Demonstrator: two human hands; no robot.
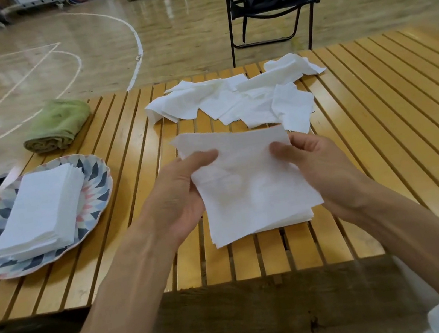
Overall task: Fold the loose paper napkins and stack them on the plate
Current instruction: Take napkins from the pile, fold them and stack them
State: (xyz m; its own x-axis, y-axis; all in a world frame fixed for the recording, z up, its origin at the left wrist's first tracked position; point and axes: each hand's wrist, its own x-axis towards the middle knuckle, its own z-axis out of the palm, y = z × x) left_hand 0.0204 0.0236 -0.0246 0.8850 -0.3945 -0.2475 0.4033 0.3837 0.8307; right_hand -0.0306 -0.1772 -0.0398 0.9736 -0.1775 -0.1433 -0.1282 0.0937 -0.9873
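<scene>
Your left hand (179, 190) and right hand (319, 167) each pinch a side of one napkin (247, 187) over the table's (381, 140) near-middle, bare slats to the right, plate (95, 186) stack at the left edge, loose pile (233, 98) far-middle; fingers under the napkin hidden.

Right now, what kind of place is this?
Probably an indoor sports court: a glossy wooden floor with painted court lines. A slatted wooden table and a folding chair stand on it.
</scene>
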